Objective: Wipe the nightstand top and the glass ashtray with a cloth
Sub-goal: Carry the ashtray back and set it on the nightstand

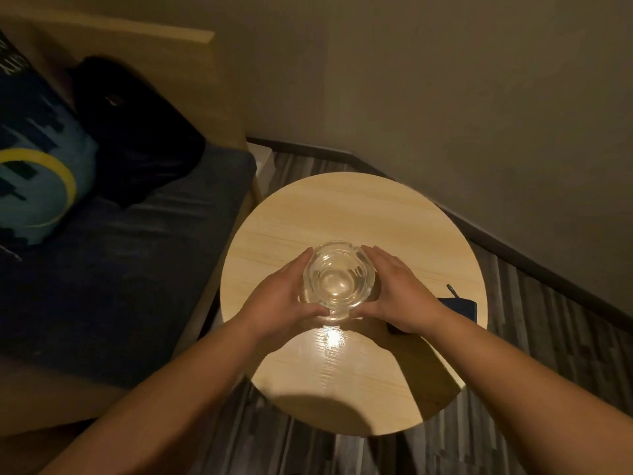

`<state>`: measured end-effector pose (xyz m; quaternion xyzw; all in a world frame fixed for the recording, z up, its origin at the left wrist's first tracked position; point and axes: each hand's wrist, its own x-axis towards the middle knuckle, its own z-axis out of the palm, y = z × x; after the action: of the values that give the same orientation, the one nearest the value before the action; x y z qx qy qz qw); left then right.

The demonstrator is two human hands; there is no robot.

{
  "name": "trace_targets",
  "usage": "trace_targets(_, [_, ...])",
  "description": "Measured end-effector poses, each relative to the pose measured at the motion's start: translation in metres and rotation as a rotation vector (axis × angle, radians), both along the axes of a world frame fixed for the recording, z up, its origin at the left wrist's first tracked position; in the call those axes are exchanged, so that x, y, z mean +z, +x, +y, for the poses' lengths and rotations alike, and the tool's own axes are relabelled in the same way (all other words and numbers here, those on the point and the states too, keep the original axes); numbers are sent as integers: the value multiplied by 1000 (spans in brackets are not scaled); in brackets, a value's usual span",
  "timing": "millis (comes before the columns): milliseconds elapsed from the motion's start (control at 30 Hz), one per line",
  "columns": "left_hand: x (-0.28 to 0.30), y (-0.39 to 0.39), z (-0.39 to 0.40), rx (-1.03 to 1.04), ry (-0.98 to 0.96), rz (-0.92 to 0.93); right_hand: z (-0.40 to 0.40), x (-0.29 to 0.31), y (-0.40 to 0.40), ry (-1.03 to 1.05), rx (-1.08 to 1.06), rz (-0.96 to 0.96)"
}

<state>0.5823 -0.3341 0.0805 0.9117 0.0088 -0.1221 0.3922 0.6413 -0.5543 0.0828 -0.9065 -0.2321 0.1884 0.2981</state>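
A clear glass ashtray (337,279) stands near the middle of the round light-wood nightstand top (342,210). My left hand (284,296) cups its left side and my right hand (400,289) cups its right side, fingers curled round the rim. A dark blue cloth (462,308) lies folded at the right edge of the top, partly hidden behind my right wrist.
A bed with a dark blue sheet (120,269) sits close on the left, bearing a patterned pillow (30,166) and a black bag (137,132). A wall (445,80) rises behind and to the right. Striped grey flooring (548,337) surrounds the nightstand.
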Motion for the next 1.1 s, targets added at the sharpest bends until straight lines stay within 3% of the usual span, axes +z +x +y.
trace_targets(300, [139,-20,24,72,71,-121,26,144,-7,31,49,-128])
trace_targets(600, [269,-125,36,256,189,-172,67,252,-67,60,219,-156])
trace_targets(967, [331,-299,47,579,204,-138,128,333,-187,115,637,-116])
trace_targets(1100, [339,-357,55,705,216,-153,158,334,-227,96,758,-100])
